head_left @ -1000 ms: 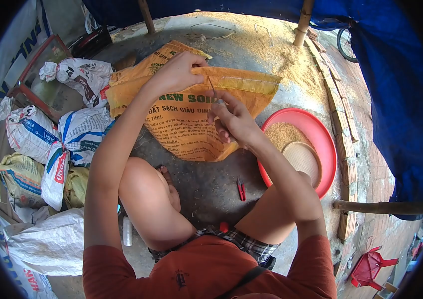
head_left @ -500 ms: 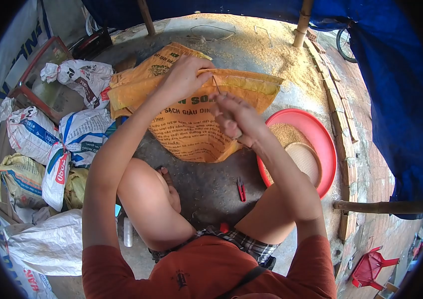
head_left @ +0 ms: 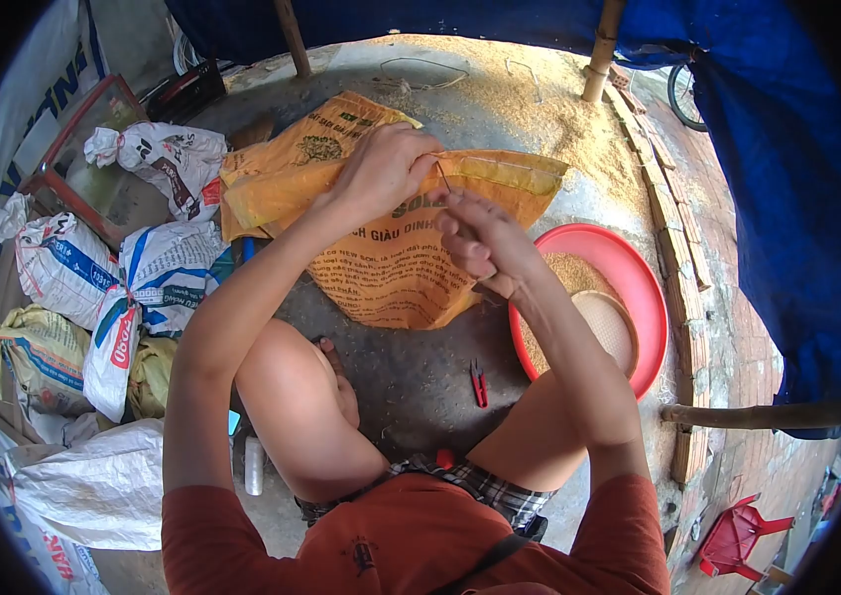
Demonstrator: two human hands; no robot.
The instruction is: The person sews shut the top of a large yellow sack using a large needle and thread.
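Note:
An orange printed sack [head_left: 381, 283] stands upright on the floor before me, a line of pale stitching along its folded top edge. My left hand [head_left: 389, 167] is closed on that edge, pinching it between thumb and fingers. Just below and to the right, my right hand [head_left: 488, 241] is wrapped round a thin metal awl [head_left: 443, 178]. The awl's shaft slants up to the sack's edge by my left fingertips; whether its tip passes through the cloth is hidden. Most of the awl's handle is covered by my fingers.
At right sits a red round tray [head_left: 651, 297] with grain and a woven sieve [head_left: 604, 327]. Red-handled thread snips [head_left: 480, 385] lie between my legs. Filled sacks [head_left: 63, 263] crowd the left. Grain [head_left: 559, 129] is spread beyond, near a bamboo post [head_left: 602, 55].
Both hands and the top of the sack have shifted slightly right and down. My right hand has turned a little, its fingers now nearer the sack's edge along the awl.

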